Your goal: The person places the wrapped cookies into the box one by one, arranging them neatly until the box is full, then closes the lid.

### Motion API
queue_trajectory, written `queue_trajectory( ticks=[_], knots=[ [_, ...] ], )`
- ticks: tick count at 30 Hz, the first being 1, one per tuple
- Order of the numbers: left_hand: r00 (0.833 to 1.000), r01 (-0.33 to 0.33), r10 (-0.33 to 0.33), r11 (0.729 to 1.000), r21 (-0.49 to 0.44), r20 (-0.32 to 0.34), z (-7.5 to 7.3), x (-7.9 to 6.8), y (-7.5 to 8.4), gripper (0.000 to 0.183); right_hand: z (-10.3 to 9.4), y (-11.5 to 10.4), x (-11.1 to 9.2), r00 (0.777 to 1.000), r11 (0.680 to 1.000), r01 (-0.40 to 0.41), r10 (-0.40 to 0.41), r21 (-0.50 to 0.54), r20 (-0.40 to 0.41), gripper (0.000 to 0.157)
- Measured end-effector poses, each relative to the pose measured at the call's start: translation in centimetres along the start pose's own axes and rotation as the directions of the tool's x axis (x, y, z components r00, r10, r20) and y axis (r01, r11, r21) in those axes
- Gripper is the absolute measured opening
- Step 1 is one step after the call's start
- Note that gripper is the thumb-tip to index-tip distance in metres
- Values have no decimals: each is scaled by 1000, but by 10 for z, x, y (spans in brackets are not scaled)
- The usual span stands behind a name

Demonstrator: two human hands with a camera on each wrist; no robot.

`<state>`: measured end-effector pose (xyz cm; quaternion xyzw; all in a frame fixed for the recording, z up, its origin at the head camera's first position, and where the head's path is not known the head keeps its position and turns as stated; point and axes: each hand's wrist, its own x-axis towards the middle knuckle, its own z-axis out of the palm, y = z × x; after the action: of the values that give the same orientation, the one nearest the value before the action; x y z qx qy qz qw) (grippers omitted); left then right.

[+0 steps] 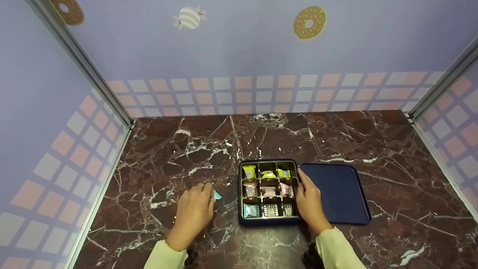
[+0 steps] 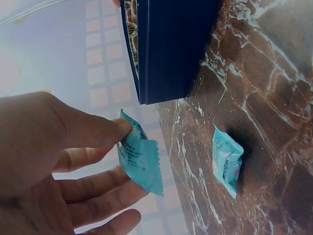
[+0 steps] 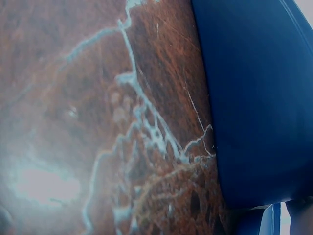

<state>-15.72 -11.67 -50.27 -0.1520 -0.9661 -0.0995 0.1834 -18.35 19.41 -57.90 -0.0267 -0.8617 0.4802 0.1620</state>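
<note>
My left hand (image 1: 195, 209) is over the table, left of the box. Its thumb and fingers pinch a light-blue wrapped candy (image 2: 141, 159). Below it, a second light-blue wrapped candy (image 2: 227, 161) lies on the marble in the left wrist view. A dark blue box (image 1: 269, 221) with a gold divided insert stands in front of me. Yellow-green candies (image 1: 267, 174) sit along its far row and pink candies (image 1: 268, 191) along the middle one. One blue candy (image 1: 251, 210) fills the near left compartment. My right hand (image 1: 310, 200) holds the box's right side, thumb at the rim.
A dark blue lid (image 1: 343, 194) lies flat on the marble table (image 1: 168, 149), just right of the box. Lilac panels (image 1: 246, 48) with tile and sweet prints enclose the table at the back and both sides.
</note>
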Motion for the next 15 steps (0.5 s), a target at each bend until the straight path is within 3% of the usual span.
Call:
queue_trajectory(
  ticks=[15],
  knots=[
    [999,-30,30,999,-20,45,-4,1,9,28,2,1,1,999,999,32,-32,-15,-27,47]
  ],
)
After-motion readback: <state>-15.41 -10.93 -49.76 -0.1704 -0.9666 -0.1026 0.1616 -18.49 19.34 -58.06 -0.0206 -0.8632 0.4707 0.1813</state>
